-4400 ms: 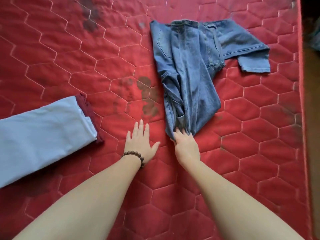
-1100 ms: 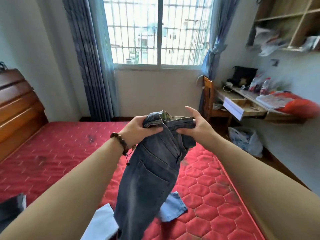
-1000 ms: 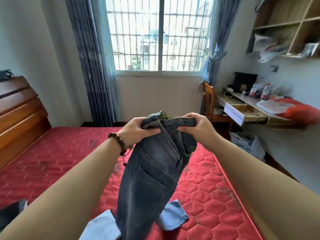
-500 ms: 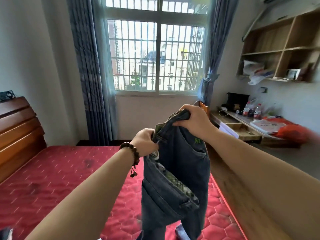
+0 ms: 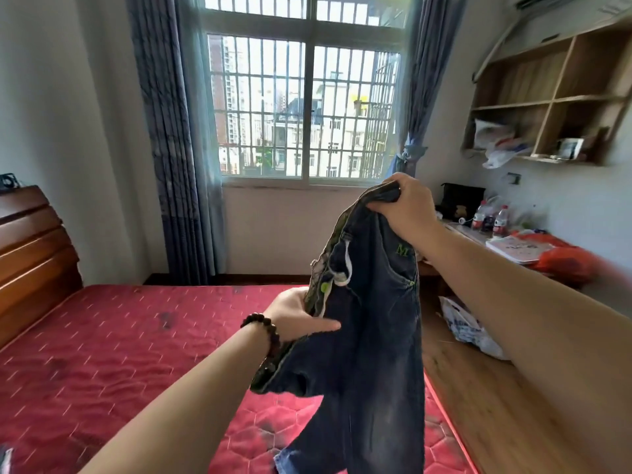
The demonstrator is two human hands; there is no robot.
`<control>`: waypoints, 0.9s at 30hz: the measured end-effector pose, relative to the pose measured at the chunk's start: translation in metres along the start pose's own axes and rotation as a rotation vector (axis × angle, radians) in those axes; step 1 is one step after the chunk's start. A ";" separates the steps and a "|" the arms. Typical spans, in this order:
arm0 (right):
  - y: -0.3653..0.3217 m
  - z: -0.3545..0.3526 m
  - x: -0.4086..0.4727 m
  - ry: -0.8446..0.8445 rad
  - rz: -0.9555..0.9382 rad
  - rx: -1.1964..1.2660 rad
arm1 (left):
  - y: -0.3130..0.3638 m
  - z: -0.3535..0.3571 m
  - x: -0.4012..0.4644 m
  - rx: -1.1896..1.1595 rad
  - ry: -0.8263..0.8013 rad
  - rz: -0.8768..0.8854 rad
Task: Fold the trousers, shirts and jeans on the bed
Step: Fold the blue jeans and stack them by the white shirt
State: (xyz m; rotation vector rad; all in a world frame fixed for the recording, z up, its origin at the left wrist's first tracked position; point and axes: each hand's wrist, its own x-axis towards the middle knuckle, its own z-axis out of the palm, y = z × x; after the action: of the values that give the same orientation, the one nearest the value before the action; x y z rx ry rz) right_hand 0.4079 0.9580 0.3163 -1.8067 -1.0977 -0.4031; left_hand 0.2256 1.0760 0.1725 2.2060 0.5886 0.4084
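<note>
Above the red bed (image 5: 102,354), dark jeans (image 5: 369,336) hung; the right hand (image 5: 407,206) gripped the waistband at one o'clock, the left hand (image 5: 294,316) pinched lower.

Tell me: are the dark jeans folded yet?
Not folded. The dark jeans hang loose above the bed, waistband gripped by the right hand, left hand holding lower.

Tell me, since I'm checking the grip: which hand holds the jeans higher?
The right hand, gripping the top of the jeans near window-sill height; the left hand, with the bead bracelet, holds lower.
</note>
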 end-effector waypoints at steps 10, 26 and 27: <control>0.036 -0.063 0.024 0.098 0.099 -0.002 | -0.034 -0.021 -0.013 0.189 0.147 -0.052; 0.080 -0.150 0.011 -0.105 0.228 0.503 | 0.068 -0.176 -0.004 -0.281 0.281 0.272; 0.080 -0.150 0.010 -0.094 0.252 0.519 | 0.070 -0.180 -0.005 -0.349 0.226 0.260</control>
State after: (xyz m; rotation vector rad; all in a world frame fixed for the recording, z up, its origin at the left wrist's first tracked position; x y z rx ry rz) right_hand 0.5065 0.8239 0.3525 -1.4790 -0.9161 0.1147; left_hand 0.1568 1.1457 0.3393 1.9147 0.3169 0.8390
